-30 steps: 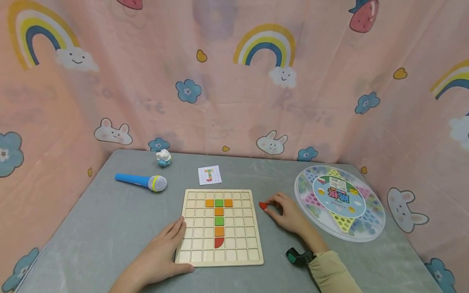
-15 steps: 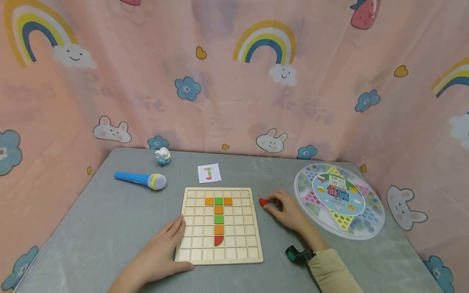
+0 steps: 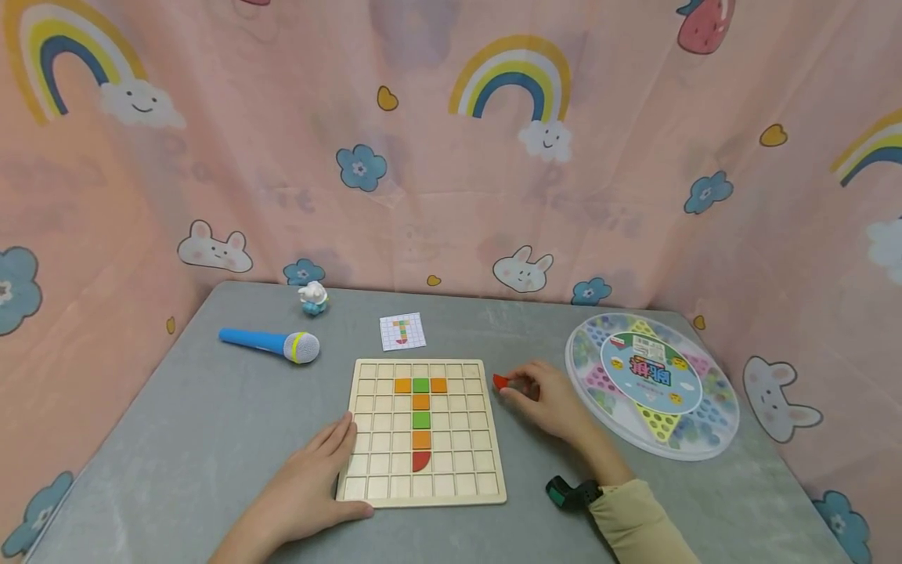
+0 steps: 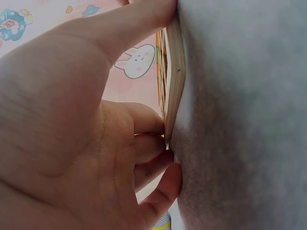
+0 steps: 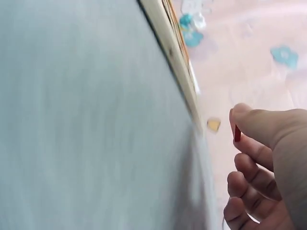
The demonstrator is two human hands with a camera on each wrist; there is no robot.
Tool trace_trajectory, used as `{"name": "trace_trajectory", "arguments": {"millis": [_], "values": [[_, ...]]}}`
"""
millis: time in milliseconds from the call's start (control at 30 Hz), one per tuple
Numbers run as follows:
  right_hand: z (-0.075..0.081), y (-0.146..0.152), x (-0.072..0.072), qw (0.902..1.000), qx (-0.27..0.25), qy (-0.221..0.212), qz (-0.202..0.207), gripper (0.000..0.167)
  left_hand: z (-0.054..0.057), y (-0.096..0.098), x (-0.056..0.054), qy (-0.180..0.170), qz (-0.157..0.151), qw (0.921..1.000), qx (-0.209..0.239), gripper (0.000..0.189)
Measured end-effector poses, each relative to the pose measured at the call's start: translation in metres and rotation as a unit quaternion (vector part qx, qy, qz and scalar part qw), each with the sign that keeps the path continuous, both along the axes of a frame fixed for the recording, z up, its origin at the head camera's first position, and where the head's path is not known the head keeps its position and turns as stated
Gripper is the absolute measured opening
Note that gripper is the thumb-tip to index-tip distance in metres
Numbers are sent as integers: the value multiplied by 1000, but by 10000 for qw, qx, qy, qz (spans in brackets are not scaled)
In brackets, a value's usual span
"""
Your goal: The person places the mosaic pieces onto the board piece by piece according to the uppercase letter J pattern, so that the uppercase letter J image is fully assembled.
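A square wooden grid board [image 3: 380, 450] lies on the grey table, with orange and green square tiles and one red quarter-circle tile [image 3: 420, 460] forming a T-like column on it. My left hand [image 3: 306, 478] rests at the board's left side, fingers along its edge and thumb at the near corner; in the left wrist view the thumb and fingertips touch the wooden edge [image 4: 176, 72]. Just right of the board, my right hand [image 3: 553, 399] pinches a red tile [image 3: 500, 381] between thumb and index finger. The right wrist view shows this tile [image 5: 237, 133] edge-on, above the table.
Behind the board lies a small pattern card [image 3: 403, 332]. A blue toy microphone [image 3: 261, 341] and a small white-and-blue figurine [image 3: 313, 298] are at the back left. A round Chinese checkers case [image 3: 651, 384] sits on the right, close to the right forearm. A patterned curtain [image 3: 437, 196] surrounds the table.
My right hand has moved slightly left, bringing the pinched red tile closer to the board's right edge. The left hand stays at the board. The head view has tilted a little.
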State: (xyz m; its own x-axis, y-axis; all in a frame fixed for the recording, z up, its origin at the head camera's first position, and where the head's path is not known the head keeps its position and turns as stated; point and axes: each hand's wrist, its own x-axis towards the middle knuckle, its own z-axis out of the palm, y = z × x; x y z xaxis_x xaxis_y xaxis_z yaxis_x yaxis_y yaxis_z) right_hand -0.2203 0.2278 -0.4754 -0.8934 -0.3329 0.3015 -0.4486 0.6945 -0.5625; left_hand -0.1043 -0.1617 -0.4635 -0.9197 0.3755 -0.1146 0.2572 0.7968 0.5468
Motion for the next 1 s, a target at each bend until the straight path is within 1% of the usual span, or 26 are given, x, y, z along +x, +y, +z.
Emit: {"name": "trace_trajectory", "arguments": {"millis": [100, 167, 400, 533, 600, 733, 867, 1000], "values": [[9, -12, 6, 9999, 113, 15, 104, 20, 1, 0, 0, -13, 1, 10000, -55, 120], [14, -21, 11, 9998, 87, 26, 158, 19, 0, 0, 1, -5, -11, 10000, -78, 119], [30, -53, 27, 9993, -199, -131, 295, 18, 1, 2, 1, -73, 47, 9999, -81, 118], [36, -72, 37, 9986, -323, -138, 399, 17, 1, 4, 1, -19, 93, 9999, -116, 117], [37, -82, 43, 9979, -368, -126, 513, 17, 2, 4, 2, 3, 101, 9999, -125, 117], [37, -101, 55, 9952, -435, -123, 872, 16, 1, 4, 1, 19, 98, 9999, -92, 117], [33, -117, 66, 9914, -520, -352, 1146, 15, 0, 3, -1, 75, 123, 9999, -33, 118], [26, -128, 76, 9895, -519, -589, 1211, 15, -1, 4, -1, 40, 147, 9999, -3, 118]]}}
